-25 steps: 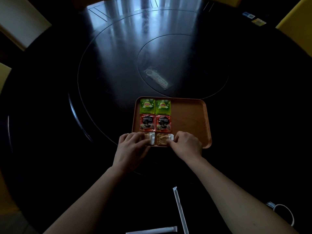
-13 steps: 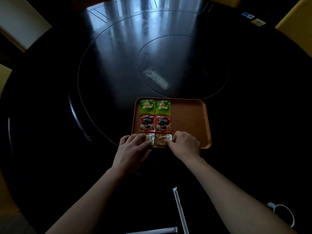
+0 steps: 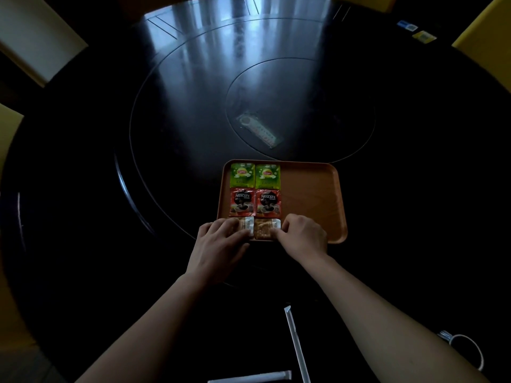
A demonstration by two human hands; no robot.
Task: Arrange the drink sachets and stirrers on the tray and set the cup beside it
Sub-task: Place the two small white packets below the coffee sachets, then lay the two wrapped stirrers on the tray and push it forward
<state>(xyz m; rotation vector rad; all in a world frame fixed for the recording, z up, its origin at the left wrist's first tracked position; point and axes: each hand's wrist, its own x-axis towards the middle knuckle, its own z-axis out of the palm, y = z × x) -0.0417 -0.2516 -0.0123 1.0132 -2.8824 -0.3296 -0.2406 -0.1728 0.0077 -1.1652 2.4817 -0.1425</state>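
1. Pressing flat, the left hand [image 3: 221, 244] lays straight fingers over the left brown sachet [image 3: 247, 224] at the tray's [image 3: 312, 200] near-left corner.
2. Beside it, the right hand [image 3: 302, 236] curls fingertips onto the right brown sachet [image 3: 264, 229]; pinching or merely touching, I cannot tell.
3. Green sachets [image 3: 242, 174] fill the tray's far-left corner, with red sachets [image 3: 242, 202] just nearer.
4. Two stirrers [image 3: 296, 344] lie off the tray, nearer the person.

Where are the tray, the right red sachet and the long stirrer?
tray [image 3: 312, 194]: head view, bare floor, right half.
right red sachet [image 3: 268, 203]: head view, printed front.
long stirrer [image 3: 296, 341]: head view, mid wrapper.
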